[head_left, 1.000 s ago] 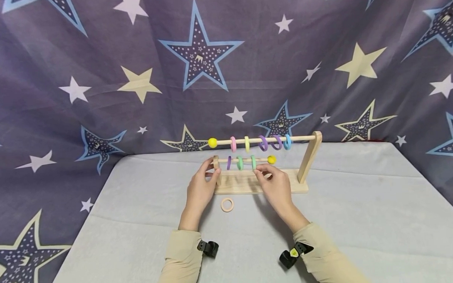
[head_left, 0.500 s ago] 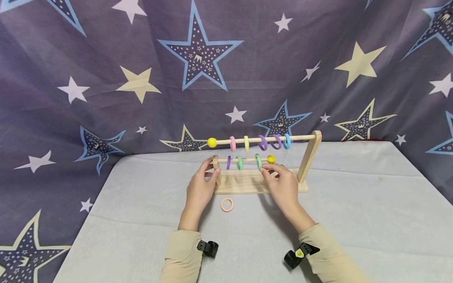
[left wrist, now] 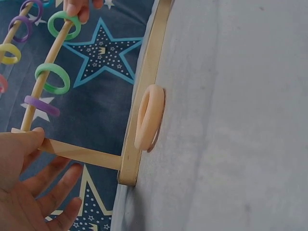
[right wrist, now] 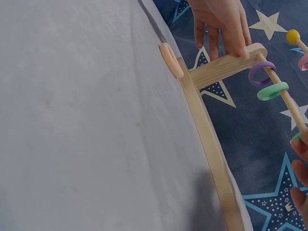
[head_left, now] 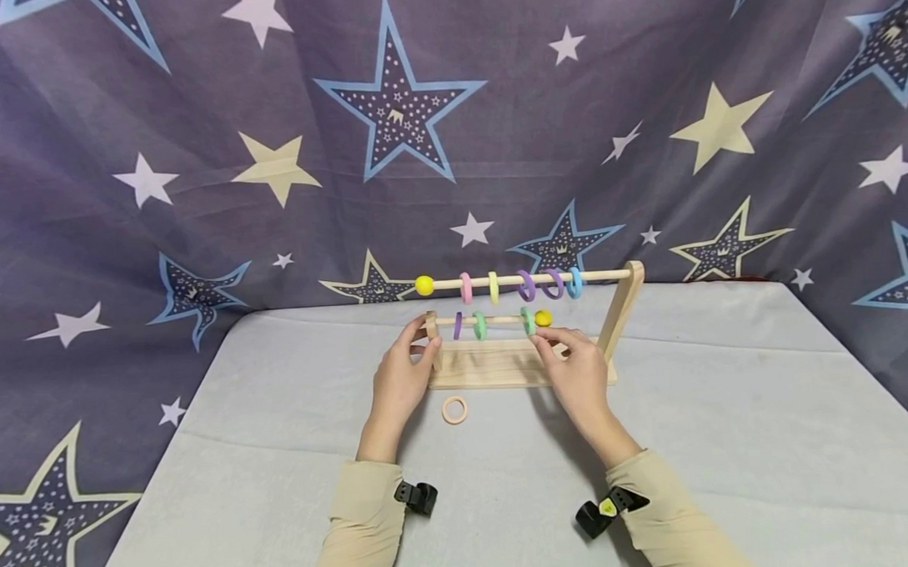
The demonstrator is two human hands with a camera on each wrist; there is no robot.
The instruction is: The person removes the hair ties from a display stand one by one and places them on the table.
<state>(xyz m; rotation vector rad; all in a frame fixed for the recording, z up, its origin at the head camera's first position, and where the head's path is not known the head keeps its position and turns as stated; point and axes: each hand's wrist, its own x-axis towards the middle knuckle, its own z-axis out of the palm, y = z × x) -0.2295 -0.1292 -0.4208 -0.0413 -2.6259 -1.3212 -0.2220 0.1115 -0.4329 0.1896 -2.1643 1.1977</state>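
A wooden ring rack (head_left: 494, 367) stands on the table with two dowels. My left hand (head_left: 402, 379) grips the top of its short left post (left wrist: 82, 151) between thumb and fingers. With thumb and fingertips, my right hand (head_left: 580, 377) pinches a green ring (head_left: 528, 321) threaded on the lower dowel, close to the yellow end ball (head_left: 543, 318). Farther left on that dowel hang a second green ring (head_left: 480, 326) and a purple ring (head_left: 458, 326). In the right wrist view, my right hand is mostly cut off at the edge.
A plain wooden ring (head_left: 454, 410) lies on the grey cloth in front of the rack. The upper dowel (head_left: 510, 281) carries pink, yellow, purple and blue rings; its tall post (head_left: 623, 311) rises at the right. A star-patterned curtain (head_left: 449, 133) hangs behind.
My right hand has slid the green ring rightward along the lower dowel, from about mid-dowel to beside the yellow ball. The left hand stays on the post.
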